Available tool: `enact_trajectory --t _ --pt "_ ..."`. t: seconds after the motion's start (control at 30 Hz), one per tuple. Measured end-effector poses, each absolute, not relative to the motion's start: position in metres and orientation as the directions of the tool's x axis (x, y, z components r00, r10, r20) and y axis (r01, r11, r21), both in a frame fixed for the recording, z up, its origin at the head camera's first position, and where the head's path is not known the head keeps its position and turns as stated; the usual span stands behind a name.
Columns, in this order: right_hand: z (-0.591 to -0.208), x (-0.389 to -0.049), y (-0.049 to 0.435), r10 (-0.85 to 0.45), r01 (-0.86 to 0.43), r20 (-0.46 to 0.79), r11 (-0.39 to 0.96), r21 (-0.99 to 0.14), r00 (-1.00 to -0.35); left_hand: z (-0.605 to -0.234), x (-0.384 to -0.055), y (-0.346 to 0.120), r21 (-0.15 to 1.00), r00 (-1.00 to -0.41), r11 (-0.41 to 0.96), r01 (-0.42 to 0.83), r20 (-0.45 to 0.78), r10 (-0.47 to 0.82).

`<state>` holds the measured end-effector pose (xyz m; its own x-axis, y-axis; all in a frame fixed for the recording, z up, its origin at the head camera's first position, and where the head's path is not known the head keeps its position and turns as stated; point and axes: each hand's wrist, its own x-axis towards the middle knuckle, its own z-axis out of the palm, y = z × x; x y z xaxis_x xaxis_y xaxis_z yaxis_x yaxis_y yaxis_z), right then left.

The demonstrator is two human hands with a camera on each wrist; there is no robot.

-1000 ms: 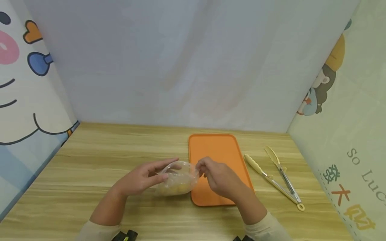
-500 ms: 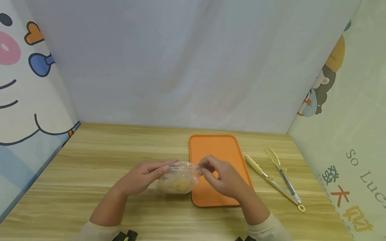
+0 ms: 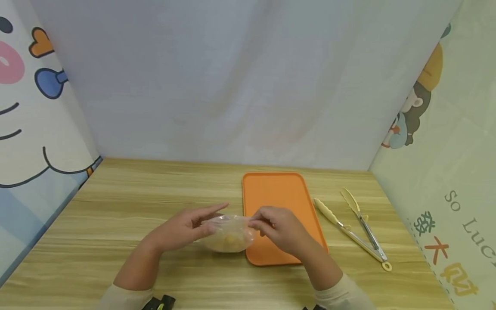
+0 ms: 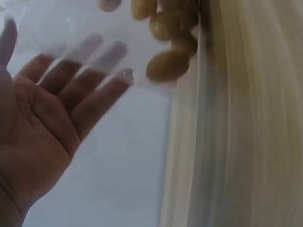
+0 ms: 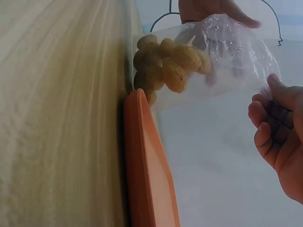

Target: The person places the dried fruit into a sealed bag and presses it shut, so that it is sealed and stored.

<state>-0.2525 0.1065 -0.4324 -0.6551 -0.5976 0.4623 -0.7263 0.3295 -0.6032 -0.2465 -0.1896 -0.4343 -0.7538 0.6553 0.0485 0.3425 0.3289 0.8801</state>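
Note:
A clear plastic bag [image 3: 229, 241] stands on the table at the tray's left side. Several brown, oval, nut-like pieces [image 5: 174, 73] lie in its bottom. My right hand [image 3: 284, 228] pinches the upper right edge of the bag between thumb and fingers. At the opposite side is my left hand [image 3: 178, 228], its fingers extended along the back of the bag and its thumb toward the front. Through the film, the left fingertips [image 4: 113, 85] show in the left wrist view, spread and fairly straight.
The orange tray [image 3: 275, 189] lies flat right behind and beside the right hand. Farther right rest tongs [image 3: 364, 237] with cream tips, their arms spread. A pale curtain [image 3: 232, 86] closes off the table's [image 3: 155, 185] back edge, and printed walls flank both sides.
The bag's mouth was a wide loop, then narrowed and flattened. My right hand shifted its pinch along the edge and sits slightly lower now. The left fingers closed toward the thumb, then parted again.

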Motion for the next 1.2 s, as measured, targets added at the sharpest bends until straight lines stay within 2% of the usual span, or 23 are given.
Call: enact_trajectory --t 0.2,0.33,0.43,0.53,0.87,1.2 --pt "-0.434 -0.25 0.101 -0.55 -0.745 0.518 0.355 -0.565 -0.655 -0.436 -0.247 -0.199 0.86 -0.747 0.466 0.208 -0.167 0.643" --pt "-0.435 -0.248 0.1 -0.5 -0.722 0.529 0.377 -0.579 -0.686 -0.44 -0.248 -0.201 0.751 -0.769 0.61 0.252 -0.227 0.597" --pt "-0.437 -0.249 0.099 -0.465 -0.713 0.546 0.37 -0.595 -0.697 -0.445 -0.249 -0.199 0.651 -0.787 0.688 0.32 -0.221 0.576" --pt "-0.438 -0.25 0.098 -0.44 -0.708 0.56 0.353 -0.611 -0.702 -0.447 -0.25 -0.198 0.6 -0.792 0.708 0.373 -0.192 0.58" --pt "-0.427 -0.249 0.104 -0.376 -0.708 0.602 0.322 -0.628 -0.705 -0.446 -0.249 -0.196 0.58 -0.766 0.652 0.487 -0.075 0.639" --pt "-0.411 -0.244 0.112 -0.326 -0.712 0.633 0.36 -0.603 -0.702 -0.434 -0.245 -0.201 0.639 -0.759 0.624 0.45 -0.095 0.645"
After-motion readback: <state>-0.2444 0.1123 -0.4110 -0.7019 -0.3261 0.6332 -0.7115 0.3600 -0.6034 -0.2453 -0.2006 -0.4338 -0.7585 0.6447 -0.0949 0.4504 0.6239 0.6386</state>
